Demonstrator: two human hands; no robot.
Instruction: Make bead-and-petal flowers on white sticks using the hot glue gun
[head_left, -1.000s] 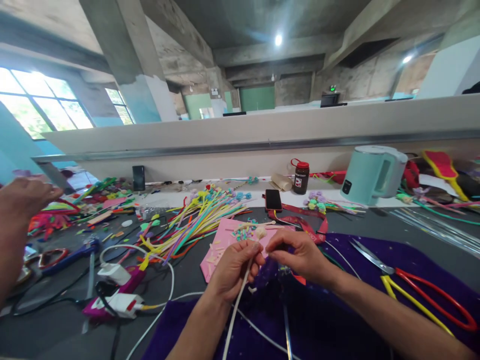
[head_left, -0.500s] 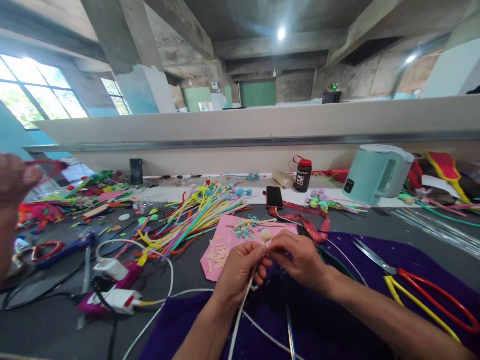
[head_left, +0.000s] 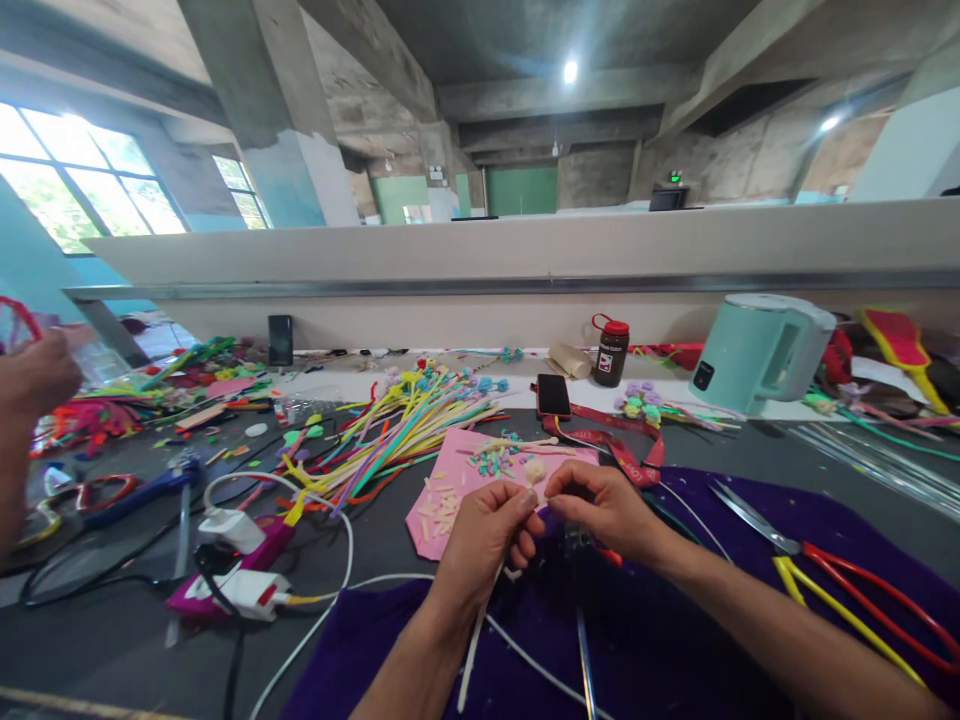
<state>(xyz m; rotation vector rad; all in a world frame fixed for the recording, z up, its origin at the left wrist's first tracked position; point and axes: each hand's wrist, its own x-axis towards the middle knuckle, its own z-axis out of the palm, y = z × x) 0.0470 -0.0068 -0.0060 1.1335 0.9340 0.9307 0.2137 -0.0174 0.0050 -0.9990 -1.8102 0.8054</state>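
My left hand (head_left: 501, 530) is closed in a pinch on a cream pipe cleaner (head_left: 474, 650), whose long end hangs down toward me. A round cream fuzzy tuft (head_left: 535, 471) shows just above the fingertips; whether it joins the pipe cleaner is unclear. Close by on the right, my right hand (head_left: 600, 505) is pinched, thumb against forefinger. A tiny pale bit shows between the hands, too small to name. Beneath lies a dark purple cloth (head_left: 375, 640). Behind my left hand, a pink sheet (head_left: 427, 545) carries short cream pieces and small coloured bits.
Scissors (head_left: 787, 545) with red and yellow handles lie right. A bundle of coloured pipe cleaners (head_left: 405, 430), a phone (head_left: 553, 395), a bottle (head_left: 612, 355) and a mint kettle (head_left: 757, 355) stand or lie behind. Power plugs (head_left: 247, 590) and cables are left, near another person's hand (head_left: 41, 375).
My right fingertips have drawn slightly apart from my left ones. The other person's hand at the left has come lower, with a red thing now visible in it. The view has shifted slightly.
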